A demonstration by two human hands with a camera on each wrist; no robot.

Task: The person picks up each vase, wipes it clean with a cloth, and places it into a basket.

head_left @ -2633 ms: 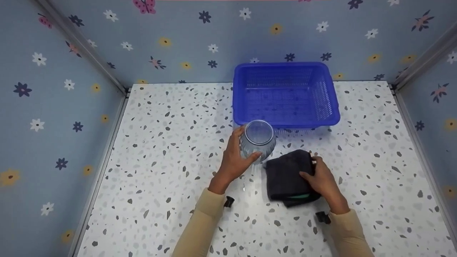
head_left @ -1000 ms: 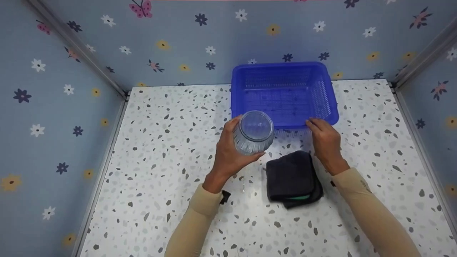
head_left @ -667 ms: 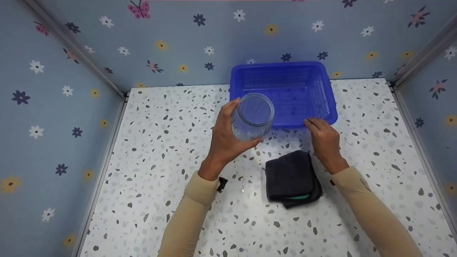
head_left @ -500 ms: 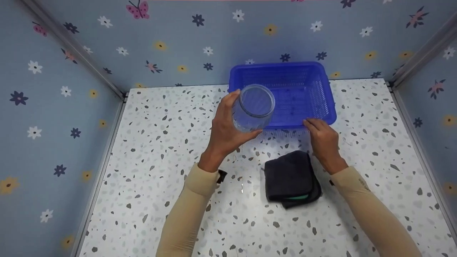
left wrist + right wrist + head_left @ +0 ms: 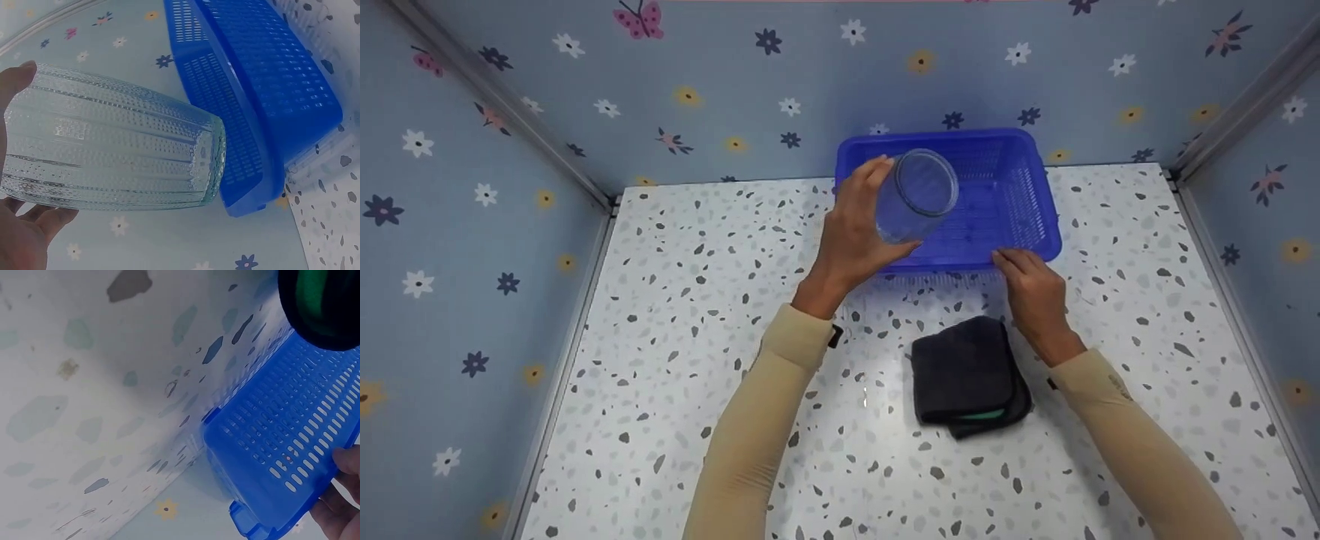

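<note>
My left hand (image 5: 851, 232) grips a clear glass jar (image 5: 922, 187) round its side, fingers on the far side and thumb on the near side. The jar overlaps the left half of the blue plastic basket (image 5: 945, 266) in the head view. In the left wrist view, the jar (image 5: 124, 140) shows ribs and a dimpled texture, its end close by the basket rim (image 5: 247, 101). With fingers and thumb, my right hand (image 5: 1039, 296) pinches the basket's near rim towards its right corner; the right wrist view shows those fingers (image 5: 332, 512) at the rim.
A dark folded cloth (image 5: 964, 371) with a green strip showing lies on the speckled white tabletop (image 5: 682, 300), nearer me than the basket. Flower-patterned panels (image 5: 780, 82) stand behind and at both sides. The basket sits against the back panel.
My right hand has left the dark cloth and moved forward to take hold of the basket rim. My left hand has carried the jar forward from the basket's near side to over it.
</note>
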